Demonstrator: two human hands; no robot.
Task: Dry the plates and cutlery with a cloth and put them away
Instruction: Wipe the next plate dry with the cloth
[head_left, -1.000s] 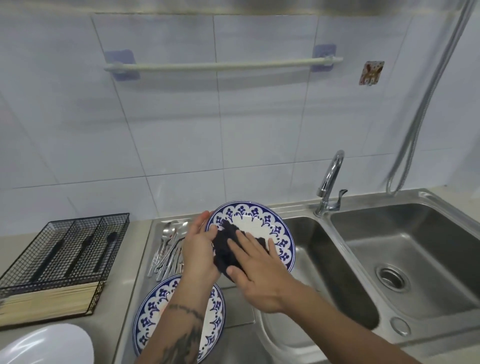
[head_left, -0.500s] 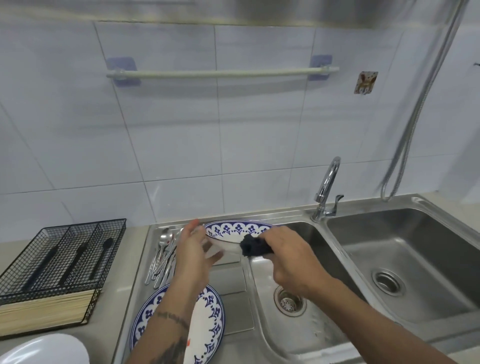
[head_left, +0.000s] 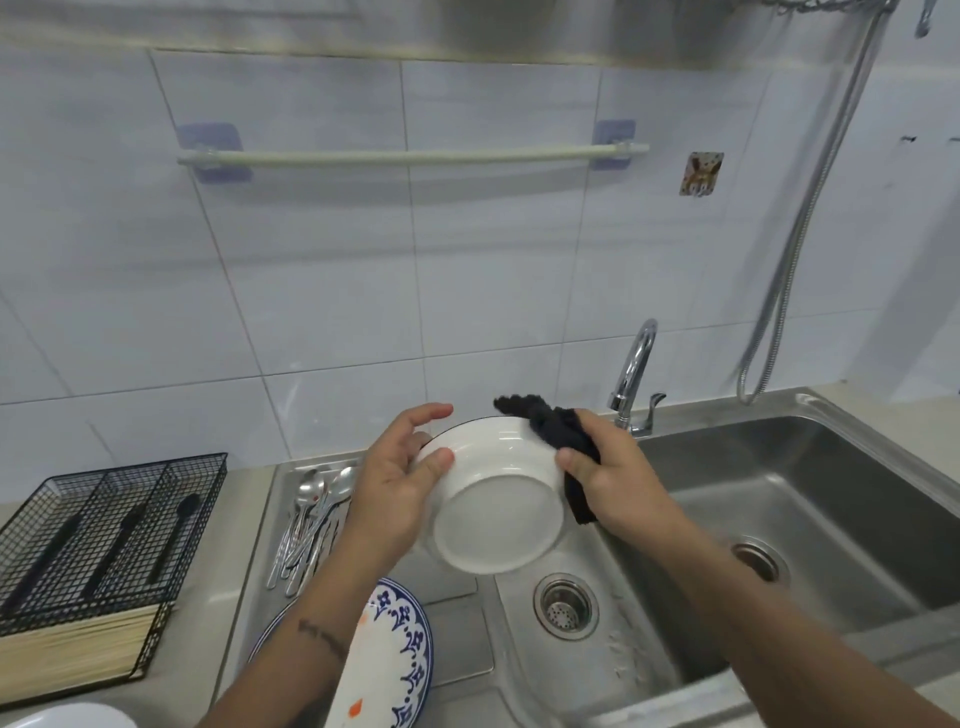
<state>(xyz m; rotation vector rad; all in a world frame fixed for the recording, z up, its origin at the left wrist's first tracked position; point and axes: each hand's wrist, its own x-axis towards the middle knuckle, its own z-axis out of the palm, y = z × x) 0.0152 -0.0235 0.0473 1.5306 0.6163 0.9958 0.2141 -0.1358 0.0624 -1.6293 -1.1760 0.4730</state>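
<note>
- Head view: the left hand (head_left: 397, 480) grips a plate (head_left: 498, 506) by its left rim, thumb curled onto the white underside and fingers reaching round the far edge. The plate is held up in the air, tilted so its plain white bottom and foot ring face the camera, above the seam between the draining board and the left basin.
- The right hand (head_left: 605, 475) clutches a dark cloth (head_left: 558, 434), bunched between thumb and fingers and pressed against the plate's upper right rim; one end of the cloth sticks up past the rim, another hangs down beside the palm.
- On the draining board (head_left: 457, 639), at its near edge, lies a second plate with a blue pattern (head_left: 389, 660), partly hidden by the left forearm.
- A heap of cutlery (head_left: 309, 525), spoons among it, lies along the draining board's left edge, just left of the left wrist.
- On the bench (head_left: 208, 639) left of the sink stands a black wire basket (head_left: 104, 535) with three dark-handled utensils in its compartments; its near section holds pale sticks.
- A white dish's rim (head_left: 67, 717) shows at the bench's near left corner.
- The left basin (head_left: 639, 639) has its strainer drain exposed; the tap (head_left: 631, 384) stands at the sink's back edge between the two basins.
</note>
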